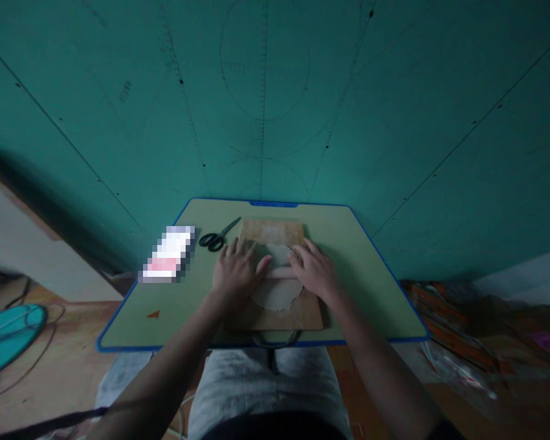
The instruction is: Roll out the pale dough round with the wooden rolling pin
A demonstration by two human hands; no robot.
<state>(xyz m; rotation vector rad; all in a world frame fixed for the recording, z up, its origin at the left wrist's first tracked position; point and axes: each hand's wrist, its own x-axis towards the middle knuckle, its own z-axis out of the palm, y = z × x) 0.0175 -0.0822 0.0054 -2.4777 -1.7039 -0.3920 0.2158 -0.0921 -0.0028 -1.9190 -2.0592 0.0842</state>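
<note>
A flat, pale sheet of dough or clay with ragged edges lies on a wooden board. Across its middle runs a light rolling pin. My left hand rests on the pin's left end, fingers spread forward and thumb pointing inward. On the right end lies my right hand, its fingers stretched forward and to the left. The palms hide both ends of the pin. Part of the sheet shows between the hands, beyond the pin and in front of it.
Black-handled scissors lie left of the board on the blue-edged table. A blurred-out bright rectangle is at the table's left side, with a small orange triangle nearer. A green wall rises behind.
</note>
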